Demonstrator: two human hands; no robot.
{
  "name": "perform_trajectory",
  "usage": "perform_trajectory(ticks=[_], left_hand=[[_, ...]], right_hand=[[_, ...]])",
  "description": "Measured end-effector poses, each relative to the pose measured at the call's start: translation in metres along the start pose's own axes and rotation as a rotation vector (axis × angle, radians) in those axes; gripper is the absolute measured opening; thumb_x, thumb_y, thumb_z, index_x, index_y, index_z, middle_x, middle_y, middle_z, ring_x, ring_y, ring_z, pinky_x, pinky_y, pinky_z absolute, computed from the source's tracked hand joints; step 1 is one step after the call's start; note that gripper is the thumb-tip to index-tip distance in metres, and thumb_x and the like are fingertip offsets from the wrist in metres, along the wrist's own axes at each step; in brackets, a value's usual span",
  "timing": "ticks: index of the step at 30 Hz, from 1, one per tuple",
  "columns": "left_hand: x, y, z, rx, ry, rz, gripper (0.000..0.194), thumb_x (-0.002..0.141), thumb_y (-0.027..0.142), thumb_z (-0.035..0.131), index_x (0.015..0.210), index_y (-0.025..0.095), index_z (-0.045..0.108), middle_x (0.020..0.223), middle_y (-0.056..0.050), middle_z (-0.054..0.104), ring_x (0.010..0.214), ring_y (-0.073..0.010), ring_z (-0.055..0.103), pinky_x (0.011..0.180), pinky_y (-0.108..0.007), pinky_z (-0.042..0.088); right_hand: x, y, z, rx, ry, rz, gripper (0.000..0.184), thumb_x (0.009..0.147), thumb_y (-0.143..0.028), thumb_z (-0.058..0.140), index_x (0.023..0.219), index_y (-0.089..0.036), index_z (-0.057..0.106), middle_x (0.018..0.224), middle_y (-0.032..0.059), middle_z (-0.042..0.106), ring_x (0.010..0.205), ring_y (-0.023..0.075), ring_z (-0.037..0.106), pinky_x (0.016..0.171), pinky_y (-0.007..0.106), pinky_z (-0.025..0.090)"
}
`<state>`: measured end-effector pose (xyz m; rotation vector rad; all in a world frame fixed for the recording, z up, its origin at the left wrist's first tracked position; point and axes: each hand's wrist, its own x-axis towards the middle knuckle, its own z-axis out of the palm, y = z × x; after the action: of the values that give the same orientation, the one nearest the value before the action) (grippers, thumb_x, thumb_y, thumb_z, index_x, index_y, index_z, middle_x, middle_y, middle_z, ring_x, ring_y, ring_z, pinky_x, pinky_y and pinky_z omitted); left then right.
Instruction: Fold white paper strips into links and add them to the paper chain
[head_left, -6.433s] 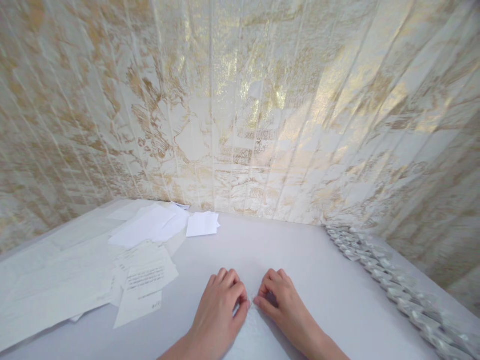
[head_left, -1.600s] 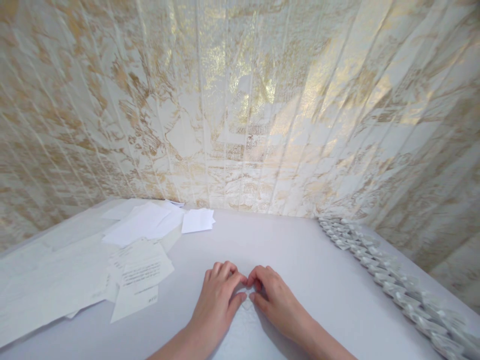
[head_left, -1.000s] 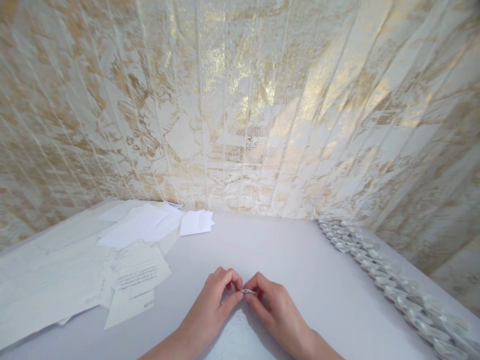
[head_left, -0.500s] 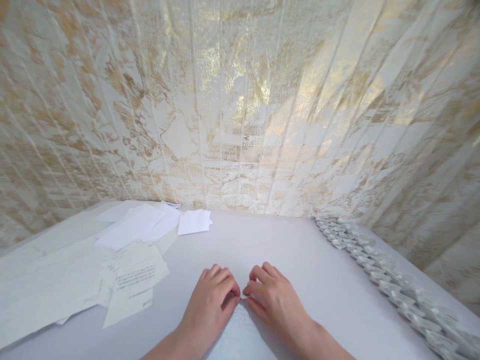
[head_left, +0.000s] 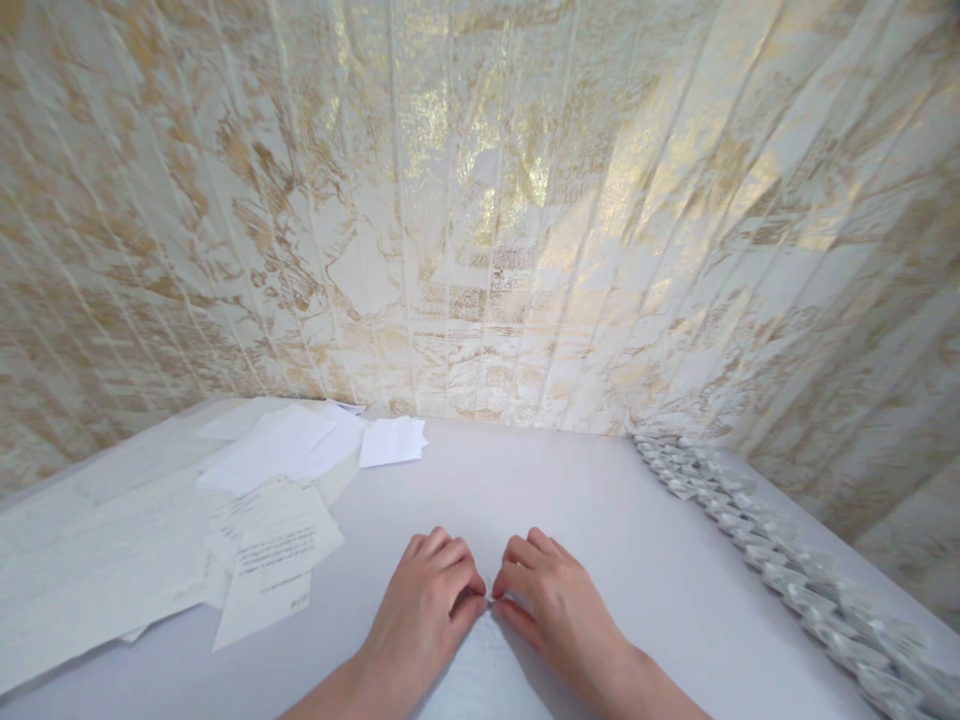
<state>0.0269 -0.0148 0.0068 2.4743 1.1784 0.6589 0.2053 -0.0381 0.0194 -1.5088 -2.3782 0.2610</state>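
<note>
Both of my hands meet low in the middle of the head view, just above the table. My left hand is closed in a pinch, thumb against fingertips. Facing it, my right hand pinches the same way. Between the fingertips shows a tiny white piece of paper, mostly hidden by the fingers. Under the wrists lies a pale bluish-white sheet with a slightly wrinkled surface, running off the bottom edge.
Loose sheets of paper, some printed, spread over the left of the white table. A small stack of white paper sits at the back. Along the right runs a long row of folded grey-white pieces. Patterned gold-and-white curtain hangs behind.
The fingertips of my two hands have come closer together around the small white paper. The view has shifted slightly; the papers and the folded row lie as before.
</note>
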Motion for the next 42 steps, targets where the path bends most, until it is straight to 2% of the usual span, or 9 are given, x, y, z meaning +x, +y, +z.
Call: perform_trajectory(ticks=[5,9,14,23,31,37,42], left_hand=[[0.001,0.001,0.002,-0.059,0.016,-0.107,0.015,0.084,0.012,0.069,0.072,0.021,0.065,0.085,0.001,0.063,0.09,-0.0214,0.054,0.08,-0.036,0.038],[0.003,0.002,0.005,-0.088,0.02,-0.168,0.013,0.082,0.011,0.066,0.074,0.02,0.062,0.09,0.0,0.062,0.093,-0.0229,0.053,0.082,-0.038,0.038],[0.003,0.003,0.006,-0.081,0.02,-0.213,0.013,0.079,0.01,0.064,0.074,0.02,0.058,0.092,-0.001,0.061,0.095,-0.0239,0.053,0.083,-0.039,0.037],[0.005,0.002,0.008,-0.077,0.028,-0.233,0.014,0.076,0.01,0.062,0.068,0.021,0.058,0.093,-0.001,0.061,0.096,-0.0241,0.054,0.084,-0.039,0.037],[0.002,0.002,0.006,-0.129,0.031,-0.181,0.016,0.079,0.011,0.062,0.089,0.024,0.063,0.097,-0.001,0.063,0.099,-0.0249,0.053,0.087,-0.04,0.037],[0.003,-0.001,0.007,-0.204,0.004,-0.191,0.011,0.08,0.012,0.064,0.084,0.022,0.062,0.09,0.0,0.064,0.093,-0.0232,0.056,0.086,-0.039,0.038],[0.0,-0.001,0.003,-0.272,-0.023,-0.227,0.007,0.083,0.025,0.068,0.08,0.022,0.062,0.085,0.001,0.063,0.087,-0.0229,0.055,0.083,-0.037,0.039]], right_hand=[[0.003,0.003,0.001,0.16,0.014,0.121,0.017,0.083,-0.007,0.065,0.074,-0.021,0.068,0.08,0.0008,0.064,0.083,0.0195,0.055,0.075,0.03,0.041],[0.006,0.005,0.004,0.275,0.03,0.206,0.017,0.081,-0.005,0.064,0.073,-0.02,0.065,0.081,0.0004,0.064,0.085,0.0193,0.056,0.081,0.031,0.041],[0.009,0.008,0.007,0.298,0.048,0.229,0.015,0.077,-0.004,0.064,0.081,-0.018,0.063,0.083,-0.0001,0.062,0.086,0.0185,0.055,0.078,0.029,0.04],[0.015,0.014,0.011,0.277,0.004,0.19,0.017,0.077,-0.005,0.062,0.084,-0.021,0.065,0.084,-0.0008,0.061,0.086,0.0193,0.053,0.08,0.032,0.036],[0.003,0.008,0.012,0.343,0.094,0.156,0.02,0.079,-0.001,0.061,0.086,-0.02,0.062,0.089,0.0004,0.064,0.089,0.019,0.056,0.084,0.032,0.038],[0.003,0.011,0.013,0.355,0.134,-0.007,0.023,0.08,0.002,0.064,0.084,-0.021,0.061,0.087,-0.0008,0.063,0.088,0.0182,0.055,0.083,0.031,0.039],[0.003,0.012,0.01,0.321,0.088,-0.131,0.022,0.081,0.001,0.065,0.084,-0.02,0.061,0.09,0.0,0.064,0.087,0.018,0.053,0.081,0.03,0.039]])
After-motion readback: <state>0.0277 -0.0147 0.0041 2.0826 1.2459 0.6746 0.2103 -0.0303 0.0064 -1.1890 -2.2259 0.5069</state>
